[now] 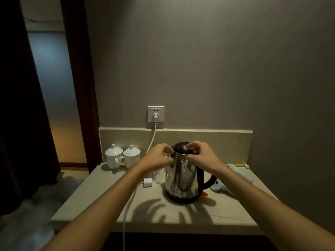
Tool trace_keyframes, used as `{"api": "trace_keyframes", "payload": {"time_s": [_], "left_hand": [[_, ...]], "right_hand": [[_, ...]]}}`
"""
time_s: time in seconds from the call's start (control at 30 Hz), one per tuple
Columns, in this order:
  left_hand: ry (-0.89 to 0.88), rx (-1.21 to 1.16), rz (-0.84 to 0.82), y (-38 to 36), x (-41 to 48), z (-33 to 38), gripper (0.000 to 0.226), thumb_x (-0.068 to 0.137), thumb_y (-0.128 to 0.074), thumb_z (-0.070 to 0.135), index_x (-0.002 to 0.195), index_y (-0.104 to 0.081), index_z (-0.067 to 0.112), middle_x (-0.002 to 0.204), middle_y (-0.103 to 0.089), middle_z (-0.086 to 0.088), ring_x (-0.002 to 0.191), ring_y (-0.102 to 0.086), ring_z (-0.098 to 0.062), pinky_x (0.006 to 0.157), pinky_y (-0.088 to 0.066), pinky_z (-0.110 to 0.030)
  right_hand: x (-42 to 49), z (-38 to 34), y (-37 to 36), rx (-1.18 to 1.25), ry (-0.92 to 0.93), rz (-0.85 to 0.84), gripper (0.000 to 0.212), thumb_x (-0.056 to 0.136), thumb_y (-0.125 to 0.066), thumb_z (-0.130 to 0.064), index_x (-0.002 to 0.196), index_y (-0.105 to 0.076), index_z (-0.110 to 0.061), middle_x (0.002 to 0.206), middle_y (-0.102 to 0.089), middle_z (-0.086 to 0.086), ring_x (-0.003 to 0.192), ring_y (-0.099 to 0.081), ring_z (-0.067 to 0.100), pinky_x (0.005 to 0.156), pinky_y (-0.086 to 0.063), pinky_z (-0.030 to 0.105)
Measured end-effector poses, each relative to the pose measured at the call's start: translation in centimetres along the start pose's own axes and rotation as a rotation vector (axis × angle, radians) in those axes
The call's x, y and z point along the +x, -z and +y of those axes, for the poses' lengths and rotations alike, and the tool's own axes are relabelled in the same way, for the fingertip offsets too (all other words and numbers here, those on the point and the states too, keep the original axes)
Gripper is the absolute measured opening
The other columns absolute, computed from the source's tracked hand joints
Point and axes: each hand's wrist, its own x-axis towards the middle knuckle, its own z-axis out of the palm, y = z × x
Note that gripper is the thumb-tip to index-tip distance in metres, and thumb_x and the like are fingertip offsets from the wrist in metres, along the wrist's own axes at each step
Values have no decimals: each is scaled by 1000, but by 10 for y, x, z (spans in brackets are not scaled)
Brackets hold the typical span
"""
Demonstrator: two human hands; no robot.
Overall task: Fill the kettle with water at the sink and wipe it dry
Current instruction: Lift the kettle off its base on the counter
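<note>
A shiny steel kettle point(181, 180) with a black lid and a black handle on its right stands upright on its dark base in the middle of a beige stone counter point(101, 201). My left hand point(157, 158) grips the kettle's upper left rim by the spout. My right hand point(201, 153) rests on the right side of the lid, fingers curled over its edge. Both forearms reach in from the bottom of the frame. No sink or cloth is in view.
Two white lidded cups point(121, 156) stand at the counter's back left. A white plug sits in the wall socket point(155, 114), its cable point(152, 140) running down across the counter. A white charger block point(146, 183), crumpled clear plastic point(159, 175) and a white appliance point(219, 185) lie beside the kettle. A dark doorway opens left.
</note>
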Motion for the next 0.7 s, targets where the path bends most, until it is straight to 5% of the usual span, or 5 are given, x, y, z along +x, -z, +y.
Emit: {"api": "trace_keyframes", "payload": {"time_s": [0.17,0.33,0.5,0.6,0.7], "left_hand": [[35,229,12,-16,8,-10,47,78,-69,30,123,-56,27,133,-50,-5,125,-47,-26,104,-44,-52],[61,306,3,-23,8,-14,47,83,-69,29,127,-54,25,136,-49,-8,128,-46,-29,104,-44,-51],[85,375,39,-27,3,-10,44,85,-66,32,126,-53,23,131,-51,-8,124,-47,-28,104,-42,-52],[118,343,48,-25,-4,-4,45,81,-66,29,124,-54,22,128,-54,-8,119,-52,-28,100,-48,-49],[152,321,50,-25,-19,-2,53,75,-63,33,125,-56,19,127,-56,-9,119,-54,-28,98,-51,-47]], "right_hand": [[0,11,2,-243,103,289,39,87,-68,-8,124,-60,-14,118,-51,1,115,-53,21,97,-50,34],[1,36,21,-333,-181,210,68,85,-72,-11,145,-41,-18,130,-47,7,123,-49,26,108,-46,45],[-1,63,22,-175,-342,188,34,89,-67,-6,119,-50,-10,107,-62,16,80,-61,21,67,-54,36],[-1,67,21,81,-336,238,12,83,-66,-2,94,-63,-4,88,-65,19,77,-64,30,72,-55,45],[-6,72,13,240,-321,303,17,68,-65,-6,81,-63,4,70,-52,14,67,-50,30,63,-43,41]]}}
